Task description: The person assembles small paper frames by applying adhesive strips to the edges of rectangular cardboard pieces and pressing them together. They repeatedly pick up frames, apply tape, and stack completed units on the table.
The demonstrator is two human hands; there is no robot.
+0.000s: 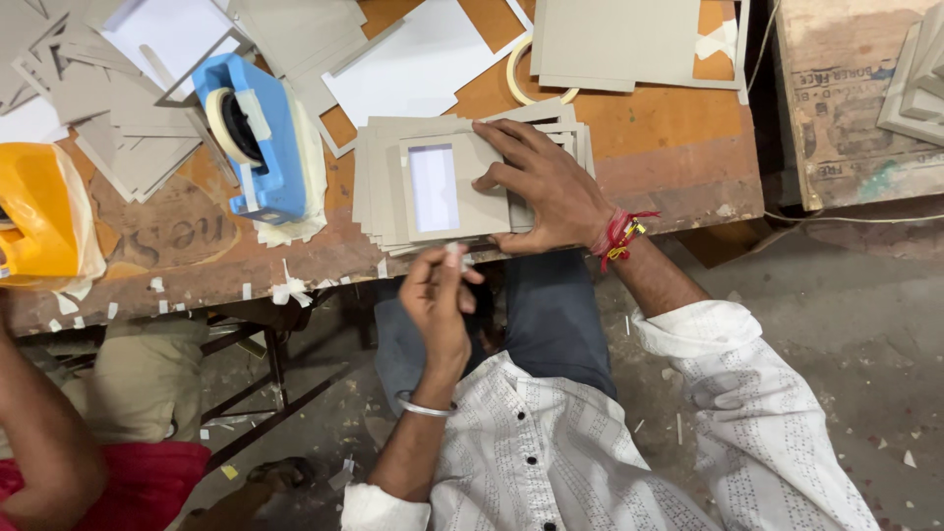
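Note:
My right hand [539,184], with a red thread at the wrist, presses flat on a stack of grey cardboard frames [393,192] at the near edge of the wooden table [659,147]. The top frame [472,206] has a rectangular window showing white. My left hand [439,295], with a metal bangle, hovers just below the table edge in front of the stack. Its fingertips pinch a small whitish piece of tape [453,250].
A blue tape dispenser [258,133] stands left of the stack and a yellow one [34,211] sits at the far left. Loose grey card pieces [118,118] and white sheets [423,64] cover the back. A tape roll [515,74] lies behind. Another person's arm [39,433] is at bottom left.

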